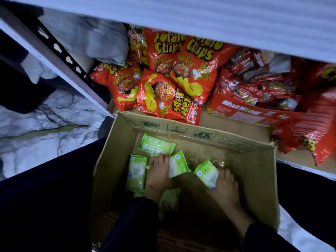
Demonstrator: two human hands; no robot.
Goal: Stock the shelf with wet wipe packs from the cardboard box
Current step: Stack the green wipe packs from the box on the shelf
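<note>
Inside the cardboard box [258,171], the left hand [158,176] is gripping the middle wet wipe pack [179,163] with curled fingers, while the right hand [224,187] is clasping the rightmost pack [206,172].

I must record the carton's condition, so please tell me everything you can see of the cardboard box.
The cardboard box is plain brown and open on top, with dark symbols printed on its far flap. It sits before the low shelf, between the person's legs. Green wet wipe packs lie loose on its bottom; the left hand and right hand reach inside, each holding one.
</note>
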